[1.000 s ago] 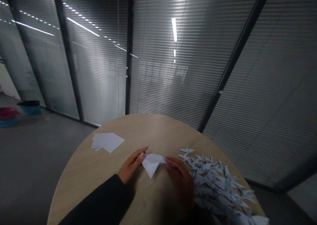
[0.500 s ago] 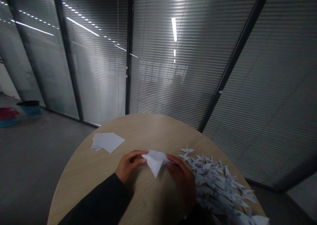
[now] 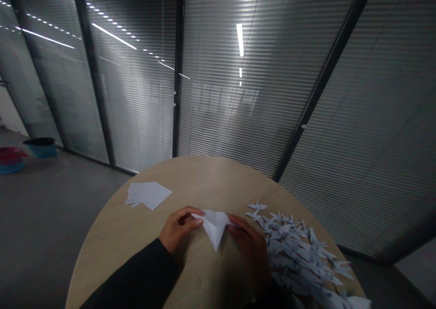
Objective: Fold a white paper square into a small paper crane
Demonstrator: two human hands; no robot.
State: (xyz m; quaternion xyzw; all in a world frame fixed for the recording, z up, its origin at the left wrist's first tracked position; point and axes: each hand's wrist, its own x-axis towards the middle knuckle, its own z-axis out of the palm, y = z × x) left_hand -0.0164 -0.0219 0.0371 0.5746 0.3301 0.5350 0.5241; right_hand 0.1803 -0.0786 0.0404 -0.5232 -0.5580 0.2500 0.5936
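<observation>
A partly folded sheet of white paper point(image 3: 215, 229) is held between my hands, its pointed flap facing down toward me. My left hand point(image 3: 180, 227) pinches its left corner between thumb and fingers. On the other side, my right hand point(image 3: 250, 245) is closed on the right corner, with some of its fingers hidden in shadow. Just right of my right hand lies a heap of folded white paper cranes point(image 3: 303, 254). A small stack of flat white paper sheets point(image 3: 149, 194) rests farther off at the left.
The round wooden table point(image 3: 207, 173) has a curved far edge close to a glass partition with blinds point(image 3: 235, 118). On the floor at far left stand a blue bin with a black liner point(image 3: 41, 148) and another with a red liner point(image 3: 11, 158).
The paper's pointed flap has come slightly lower and toward me, and its middle looks flatter. Both hands keep their hold on the corners and have barely shifted.
</observation>
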